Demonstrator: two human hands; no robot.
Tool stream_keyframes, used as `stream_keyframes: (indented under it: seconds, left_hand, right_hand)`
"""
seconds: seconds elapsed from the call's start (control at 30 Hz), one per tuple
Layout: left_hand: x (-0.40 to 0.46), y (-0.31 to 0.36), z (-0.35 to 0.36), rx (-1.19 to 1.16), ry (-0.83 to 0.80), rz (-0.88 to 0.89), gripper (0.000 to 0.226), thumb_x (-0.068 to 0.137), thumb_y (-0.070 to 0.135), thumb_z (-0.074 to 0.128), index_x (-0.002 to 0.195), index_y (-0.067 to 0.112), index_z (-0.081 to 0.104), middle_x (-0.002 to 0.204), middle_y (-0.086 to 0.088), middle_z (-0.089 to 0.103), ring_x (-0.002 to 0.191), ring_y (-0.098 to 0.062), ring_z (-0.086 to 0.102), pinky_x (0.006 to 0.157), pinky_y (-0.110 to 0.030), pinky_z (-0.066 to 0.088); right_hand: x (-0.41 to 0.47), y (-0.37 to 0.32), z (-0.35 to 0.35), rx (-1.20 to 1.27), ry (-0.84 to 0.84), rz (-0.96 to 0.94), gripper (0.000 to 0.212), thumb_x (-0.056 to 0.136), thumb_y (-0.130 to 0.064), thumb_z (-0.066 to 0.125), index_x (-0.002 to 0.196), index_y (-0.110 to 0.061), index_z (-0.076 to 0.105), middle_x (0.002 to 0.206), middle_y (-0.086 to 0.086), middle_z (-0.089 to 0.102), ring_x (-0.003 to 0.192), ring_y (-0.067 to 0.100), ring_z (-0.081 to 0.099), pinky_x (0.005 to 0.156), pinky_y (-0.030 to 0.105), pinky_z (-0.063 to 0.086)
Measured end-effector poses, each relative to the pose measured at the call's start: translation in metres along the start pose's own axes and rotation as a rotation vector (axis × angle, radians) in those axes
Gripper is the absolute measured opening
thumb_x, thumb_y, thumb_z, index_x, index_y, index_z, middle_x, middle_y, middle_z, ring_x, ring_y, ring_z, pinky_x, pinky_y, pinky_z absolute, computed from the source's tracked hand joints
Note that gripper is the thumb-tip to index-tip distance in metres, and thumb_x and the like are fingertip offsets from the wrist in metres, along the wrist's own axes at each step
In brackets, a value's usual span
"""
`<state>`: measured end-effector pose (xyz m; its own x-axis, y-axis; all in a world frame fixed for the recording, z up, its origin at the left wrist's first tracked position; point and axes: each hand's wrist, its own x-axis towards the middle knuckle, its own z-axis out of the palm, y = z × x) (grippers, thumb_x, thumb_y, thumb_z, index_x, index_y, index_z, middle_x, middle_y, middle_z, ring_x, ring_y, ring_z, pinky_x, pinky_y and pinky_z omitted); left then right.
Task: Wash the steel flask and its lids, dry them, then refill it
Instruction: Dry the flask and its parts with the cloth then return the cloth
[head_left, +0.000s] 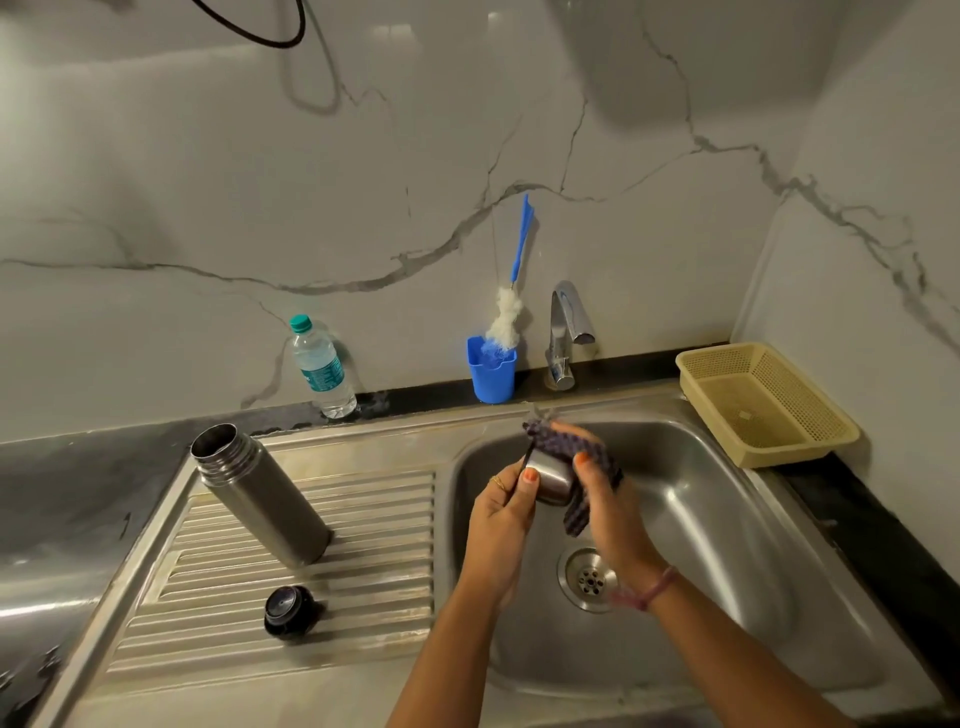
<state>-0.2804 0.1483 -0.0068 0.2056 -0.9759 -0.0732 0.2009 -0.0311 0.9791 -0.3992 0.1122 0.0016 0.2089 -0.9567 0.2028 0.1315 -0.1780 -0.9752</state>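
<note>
Over the sink basin (727, 519), the left hand (501, 519) pinches a steel cup lid (553, 480) at its rim, thumb on the near side. The right hand (605, 499) holds a dark knitted cloth (576, 452) curled around the far side of the lid, the cloth draping down past the palm. A ring shows on the left hand and a pink band on the right wrist.

The flask (260, 493) stands open and uncapped on the ribbed drainboard (311, 571), toward its back left corner. It looks tilted, though the wide lens may account for that. A black stopper lid (290, 612) lies on the drainboard nearer the front edge, well apart from the flask.

Along the back edge of the counter (78, 493), against the marble wall, stand a plastic water bottle (322, 364) with a green cap, then a blue cup (491, 374) holding a bottle brush (511, 306) with a blue handle, then the tap (563, 338) just beside it. No water can be seen running from the tap. A cream perforated basket (810, 452) sits at the back right corner of the sink, partly over its rim. The drain (589, 579) lies below the right wrist.
</note>
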Motion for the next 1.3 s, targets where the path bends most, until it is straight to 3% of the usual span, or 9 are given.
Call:
stream_keyframes:
  seconds: [0.1,0.23,0.33,0.53,0.77,0.87,1.0,1.2,1.3]
  left_hand:
    - [-0.001,0.002,-0.002,-0.013,-0.007,0.012,0.024,0.102,0.016,0.048,0.114,0.010,0.068,0.109,-0.012,0.071,0.104,-0.022,0.065,0.094,-0.031,0.052]
    - [0.006,0.001,-0.005,-0.032,0.041,-0.017,0.024,0.101,0.019,0.049,0.113,0.011,0.068,0.111,-0.015,0.069,0.111,-0.032,0.063,0.101,-0.041,0.051]
    - [0.006,-0.005,-0.003,-0.052,0.041,-0.039,0.028,0.101,0.021,0.050,0.121,0.008,0.066,0.115,-0.017,0.068,0.115,-0.031,0.062,0.106,-0.048,0.047]
    - [0.005,-0.011,-0.002,0.087,-0.006,0.007,0.027,0.104,0.018,0.047,0.116,0.005,0.066,0.104,-0.012,0.070,0.100,-0.023,0.065,0.101,-0.048,0.049]
    - [0.011,-0.007,-0.004,-0.028,0.071,-0.081,0.030,0.100,0.028,0.051,0.119,0.011,0.067,0.114,-0.014,0.070,0.113,-0.031,0.064,0.103,-0.050,0.049]
    - [0.006,-0.010,-0.004,-0.019,0.015,-0.081,0.026,0.102,0.022,0.050,0.117,0.010,0.067,0.112,-0.015,0.069,0.107,-0.027,0.064,0.102,-0.048,0.050]
    - [0.003,-0.010,-0.004,-0.003,-0.022,-0.063,0.031,0.099,0.026,0.055,0.122,0.007,0.064,0.118,-0.019,0.064,0.107,-0.028,0.062,0.101,-0.041,0.050]
    - [0.005,0.000,-0.002,-0.117,-0.012,-0.095,0.028,0.102,0.018,0.048,0.119,0.002,0.064,0.111,-0.018,0.068,0.104,-0.025,0.062,0.102,-0.045,0.048]
    - [0.004,-0.007,-0.002,-0.071,-0.020,-0.081,0.027,0.101,0.018,0.051,0.119,0.001,0.064,0.120,-0.028,0.061,0.107,-0.029,0.060,0.104,-0.045,0.047]
  right_hand:
    - [0.011,0.001,0.000,0.049,0.041,0.156,0.028,0.100,-0.022,0.043,0.119,-0.010,0.059,0.102,0.001,0.067,0.091,0.005,0.066,0.069,0.009,0.048]
    - [-0.006,0.007,0.007,-0.283,-0.074,-0.240,0.043,0.094,-0.031,0.046,0.134,-0.016,0.048,0.140,-0.002,0.046,0.131,0.007,0.042,0.104,0.017,0.037]
    - [-0.014,0.024,0.010,-0.369,-0.065,-0.365,0.050,0.094,-0.029,0.046,0.141,-0.014,0.040,0.149,0.000,0.035,0.139,0.019,0.031,0.113,0.028,0.029]
    - [0.008,0.011,0.022,-0.126,0.203,-0.003,0.027,0.086,-0.048,0.047,0.109,-0.037,0.057,0.109,-0.007,0.064,0.104,0.008,0.061,0.093,0.033,0.051]
    - [-0.021,0.025,0.024,-0.778,0.076,-0.430,0.052,0.095,-0.038,0.043,0.143,-0.016,0.039,0.151,-0.001,0.032,0.143,0.017,0.023,0.115,0.036,0.024]
    - [-0.018,0.021,0.017,-0.624,0.084,-0.376,0.048,0.094,-0.040,0.045,0.138,-0.020,0.044,0.143,-0.004,0.041,0.136,0.014,0.035,0.110,0.026,0.032]
    - [0.008,0.005,0.017,-0.162,0.177,0.002,0.024,0.095,-0.041,0.047,0.112,-0.027,0.056,0.108,0.002,0.065,0.093,0.009,0.065,0.073,0.013,0.051]
    - [-0.010,0.018,0.012,-0.545,0.053,-0.448,0.044,0.094,-0.031,0.045,0.131,-0.009,0.051,0.139,0.001,0.046,0.134,0.019,0.039,0.111,0.028,0.031]
    - [-0.014,0.008,0.014,-0.210,0.129,-0.215,0.039,0.094,-0.032,0.046,0.124,-0.009,0.054,0.128,0.007,0.057,0.120,0.016,0.053,0.094,0.015,0.043]
